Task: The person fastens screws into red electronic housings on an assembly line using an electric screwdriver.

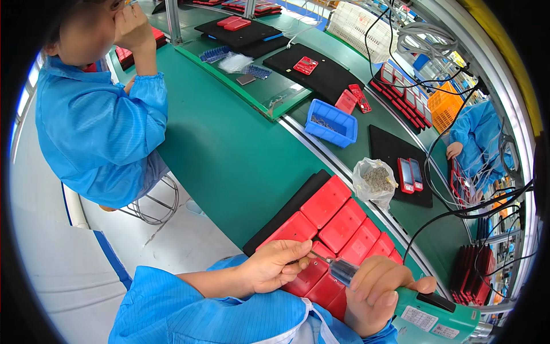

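Blue smock sleeves fill the bottom edge, and from them the person's two bare hands meet over a block of red plastic cases (338, 226). Their right hand (375, 295) is closed around a green electric screwdriver (427, 314), whose long body slants from lower right up to the left, its clear collar and thin metal bit (322, 259) aimed at the nearest red case (309, 275). Their left hand (278, 265) is curled, fingertips pinched at the bit's tip right on that case, so the left hand is the nearer one to the contact spot. All the cases are smooth, rectangular and glossy, packed edge to edge on a black mat (286, 209) atop a matte green table (229, 149). Just beyond sits a crinkled clear bag of small metal parts (375, 180), then a blue plastic bin (332, 121). A co-worker in a blue smock (97, 132) sits to the left.
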A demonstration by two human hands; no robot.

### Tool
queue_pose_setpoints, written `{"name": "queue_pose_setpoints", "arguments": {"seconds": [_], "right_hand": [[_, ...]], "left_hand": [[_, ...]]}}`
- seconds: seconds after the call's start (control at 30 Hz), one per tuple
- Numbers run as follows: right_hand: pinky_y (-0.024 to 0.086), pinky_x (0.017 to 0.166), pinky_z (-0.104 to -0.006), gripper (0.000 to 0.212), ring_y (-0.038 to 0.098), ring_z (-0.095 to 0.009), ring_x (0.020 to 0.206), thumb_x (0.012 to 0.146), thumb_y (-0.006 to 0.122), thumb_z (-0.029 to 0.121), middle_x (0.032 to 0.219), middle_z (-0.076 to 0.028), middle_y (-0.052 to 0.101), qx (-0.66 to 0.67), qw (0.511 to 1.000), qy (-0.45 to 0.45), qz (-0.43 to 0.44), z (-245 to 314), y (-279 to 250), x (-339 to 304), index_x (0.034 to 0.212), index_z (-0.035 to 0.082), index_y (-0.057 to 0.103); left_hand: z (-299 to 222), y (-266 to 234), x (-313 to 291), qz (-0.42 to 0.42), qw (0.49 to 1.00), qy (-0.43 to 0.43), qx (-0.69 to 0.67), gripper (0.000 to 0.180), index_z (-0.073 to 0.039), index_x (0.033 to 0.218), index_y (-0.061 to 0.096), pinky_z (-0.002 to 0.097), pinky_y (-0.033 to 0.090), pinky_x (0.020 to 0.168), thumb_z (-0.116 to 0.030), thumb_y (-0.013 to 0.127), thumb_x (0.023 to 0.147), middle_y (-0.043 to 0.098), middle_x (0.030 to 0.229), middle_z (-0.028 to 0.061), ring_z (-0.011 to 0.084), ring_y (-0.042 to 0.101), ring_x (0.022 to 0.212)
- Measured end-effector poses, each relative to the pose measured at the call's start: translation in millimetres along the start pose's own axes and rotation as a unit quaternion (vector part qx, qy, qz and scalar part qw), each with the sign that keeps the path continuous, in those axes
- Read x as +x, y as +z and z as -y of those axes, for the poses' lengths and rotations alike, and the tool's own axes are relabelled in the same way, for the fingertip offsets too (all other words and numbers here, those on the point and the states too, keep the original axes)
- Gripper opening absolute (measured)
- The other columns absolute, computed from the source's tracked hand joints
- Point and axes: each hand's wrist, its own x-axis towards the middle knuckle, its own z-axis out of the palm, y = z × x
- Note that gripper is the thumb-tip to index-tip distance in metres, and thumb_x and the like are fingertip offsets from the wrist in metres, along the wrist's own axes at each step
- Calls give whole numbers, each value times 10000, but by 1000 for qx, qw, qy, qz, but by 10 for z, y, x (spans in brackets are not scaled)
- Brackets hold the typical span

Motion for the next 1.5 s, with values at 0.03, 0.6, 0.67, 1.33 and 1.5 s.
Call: {"name": "queue_pose_setpoints", "arguments": {"seconds": [0.03, 0.6, 0.67, 1.33, 1.5], "right_hand": [[367, 355, -217, 352, 403, -93, 384, 830, 543, 162, 520, 9, 415, 6, 1000, -2, 10, 12, 4, -12, 1135, 154, 369], [416, 370, -257, 402, 433, -119, 394, 806, 569, 135, 529, -5, 431, 38, 992, -2, 124, 71, 37, -184, 1142, 182, 353], [424, 388, -275, 374, 445, -130, 405, 810, 561, 125, 540, -16, 436, 76, 982, 7, 174, 91, 13, -210, 1118, 186, 358], [474, 413, -344, 442, 480, -173, 403, 704, 511, -75, 555, -50, 483, -28, 978, 88, 190, -359, -8, -406, 1043, 118, 301], [467, 394, -343, 480, 474, -175, 394, 644, 517, -121, 555, -58, 486, -3, 978, 65, 200, -463, -2, -425, 1028, 90, 320]], "left_hand": [[4, -7, -13, 1, 1000, -1, 0, 261, -6, 821, 563, 156, 244, 352, -244, 473, 879, 489, 633, 33, 39, 318, 430], [91, -202, -163, 1, 991, -27, 131, 295, 4, 835, 545, 193, 228, 384, -261, 433, 898, 408, 539, 11, 63, 281, 426], [107, -229, -218, 21, 991, -38, 123, 314, 17, 871, 540, 194, 230, 389, -266, 410, 906, 421, 568, 21, 63, 288, 442], [12, -809, -555, 36, 991, 16, 129, 314, 19, 1028, 487, 169, 301, 415, -246, 354, 924, 580, 890, 168, 101, 524, 617], [25, -748, -481, 27, 985, -23, 170, 324, 14, 1107, 467, 159, 303, 430, -226, 355, 921, 587, 886, 119, 75, 499, 618]]}}
